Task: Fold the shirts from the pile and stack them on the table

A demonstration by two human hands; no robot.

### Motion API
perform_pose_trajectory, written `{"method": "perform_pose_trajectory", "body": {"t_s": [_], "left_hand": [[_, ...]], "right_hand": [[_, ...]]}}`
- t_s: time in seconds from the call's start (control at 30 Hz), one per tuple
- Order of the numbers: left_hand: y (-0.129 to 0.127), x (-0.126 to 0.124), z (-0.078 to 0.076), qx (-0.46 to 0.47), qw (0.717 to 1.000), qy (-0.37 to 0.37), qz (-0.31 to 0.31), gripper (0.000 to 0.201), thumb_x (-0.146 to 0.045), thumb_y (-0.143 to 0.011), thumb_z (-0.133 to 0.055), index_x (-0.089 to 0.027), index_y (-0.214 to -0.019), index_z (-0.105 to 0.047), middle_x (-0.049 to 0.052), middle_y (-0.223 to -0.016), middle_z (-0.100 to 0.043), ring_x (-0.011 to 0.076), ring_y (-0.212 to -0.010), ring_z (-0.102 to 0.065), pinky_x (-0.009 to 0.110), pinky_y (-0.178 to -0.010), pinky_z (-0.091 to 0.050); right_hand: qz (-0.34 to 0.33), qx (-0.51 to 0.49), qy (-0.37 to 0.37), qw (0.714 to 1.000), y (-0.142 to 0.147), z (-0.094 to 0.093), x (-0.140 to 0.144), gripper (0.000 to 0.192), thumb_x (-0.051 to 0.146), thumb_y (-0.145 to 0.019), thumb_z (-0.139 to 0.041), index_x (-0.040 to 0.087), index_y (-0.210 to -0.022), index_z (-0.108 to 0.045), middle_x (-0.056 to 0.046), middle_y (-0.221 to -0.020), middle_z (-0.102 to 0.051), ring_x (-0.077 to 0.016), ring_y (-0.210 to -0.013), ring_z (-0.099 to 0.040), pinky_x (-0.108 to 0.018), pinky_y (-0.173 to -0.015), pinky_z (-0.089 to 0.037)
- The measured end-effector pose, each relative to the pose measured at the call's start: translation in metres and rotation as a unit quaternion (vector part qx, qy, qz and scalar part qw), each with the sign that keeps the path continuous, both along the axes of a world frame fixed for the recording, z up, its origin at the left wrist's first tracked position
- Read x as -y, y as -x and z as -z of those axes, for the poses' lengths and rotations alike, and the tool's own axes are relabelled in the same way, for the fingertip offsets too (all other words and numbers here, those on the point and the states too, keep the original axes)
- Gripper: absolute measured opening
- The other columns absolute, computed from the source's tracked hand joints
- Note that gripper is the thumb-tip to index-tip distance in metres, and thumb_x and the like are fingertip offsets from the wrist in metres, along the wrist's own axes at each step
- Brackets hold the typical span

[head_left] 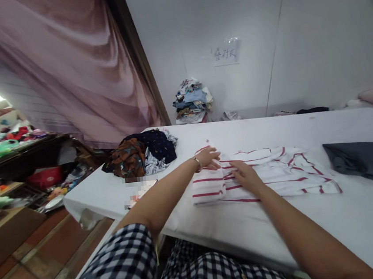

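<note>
Hands on a striped shirt
Left hand (pixel 208 158) and right hand (pixel 245 176) lay flat on the striped shirt (pixel 277 174) spread over the white counter (pixel 316 228).

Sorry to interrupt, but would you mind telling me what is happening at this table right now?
A person has both hands on a white shirt with red stripes spread on the white table. The left hand rests on the folded end, and the right hand presses flat on the middle. A pile of dark patterned clothes lies to the left, a dark grey garment to the right.
</note>
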State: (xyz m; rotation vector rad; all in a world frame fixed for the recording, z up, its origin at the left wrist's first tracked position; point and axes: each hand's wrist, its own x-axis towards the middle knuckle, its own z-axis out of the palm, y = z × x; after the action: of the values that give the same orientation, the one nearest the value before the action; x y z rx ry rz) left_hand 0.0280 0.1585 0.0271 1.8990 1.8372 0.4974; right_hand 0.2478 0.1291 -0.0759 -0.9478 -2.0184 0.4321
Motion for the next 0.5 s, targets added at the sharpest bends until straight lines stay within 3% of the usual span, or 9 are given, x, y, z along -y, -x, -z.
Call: {"method": "perform_pose_trajectory", "body": {"t_s": [0.1,0.2,0.3,0.4,0.5], "left_hand": [[-0.01,0.011,0.009,-0.012,0.999,-0.002,-0.042,0.042,-0.043,-0.097,-0.039,-0.012,-0.119,-0.058,0.011,-0.109,-0.066,0.0182,-0.095,-0.065,0.032,-0.081,-0.05],[0.016,0.031,0.025,-0.055,0.989,-0.008,-0.136,0.042,-0.043,-0.093,-0.044,-0.012,-0.118,-0.057,0.017,-0.125,-0.061,0.0262,-0.113,-0.059,0.035,-0.09,-0.046],[0.042,0.042,0.043,-0.084,0.976,0.028,-0.2,0.054,-0.053,-0.084,-0.053,-0.011,-0.118,-0.057,0.022,-0.125,-0.062,0.0325,-0.11,-0.062,0.038,-0.085,-0.048],[0.046,0.038,0.057,-0.09,0.973,0.062,-0.201,0.053,-0.059,-0.078,-0.056,-0.013,-0.105,-0.064,0.02,-0.109,-0.07,0.0311,-0.096,-0.068,0.034,-0.073,-0.051],[0.044,0.03,0.057,-0.097,0.978,0.057,-0.177,0.042,-0.055,-0.08,-0.055,-0.018,-0.098,-0.066,0.013,-0.101,-0.074,0.0258,-0.088,-0.07,0.03,-0.067,-0.051]], "right_hand": [[0.055,-0.049,0.022,0.997,-0.011,0.0,-0.008,0.038,0.035,-0.088,-0.045,0.024,-0.117,-0.066,-0.008,-0.119,-0.067,-0.0248,-0.113,-0.061,-0.044,-0.097,-0.05],[0.092,-0.062,0.034,0.993,-0.018,0.0,-0.015,0.037,0.034,-0.087,-0.043,0.024,-0.114,-0.068,-0.008,-0.114,-0.069,-0.025,-0.108,-0.062,-0.042,-0.091,-0.053],[0.098,-0.027,0.017,0.995,-0.018,-0.001,-0.017,0.036,0.028,-0.087,-0.042,0.022,-0.111,-0.069,-0.008,-0.11,-0.07,-0.025,-0.105,-0.063,-0.042,-0.093,-0.051],[0.077,0.033,-0.009,0.996,-0.013,-0.005,-0.012,0.033,0.021,-0.086,-0.043,0.021,-0.107,-0.069,-0.008,-0.107,-0.071,-0.0237,-0.103,-0.063,-0.041,-0.096,-0.047],[0.06,0.074,-0.026,0.995,-0.009,-0.012,-0.007,0.031,0.018,-0.087,-0.044,0.023,-0.106,-0.068,-0.007,-0.109,-0.07,-0.0227,-0.106,-0.061,-0.04,-0.097,-0.045]]}}
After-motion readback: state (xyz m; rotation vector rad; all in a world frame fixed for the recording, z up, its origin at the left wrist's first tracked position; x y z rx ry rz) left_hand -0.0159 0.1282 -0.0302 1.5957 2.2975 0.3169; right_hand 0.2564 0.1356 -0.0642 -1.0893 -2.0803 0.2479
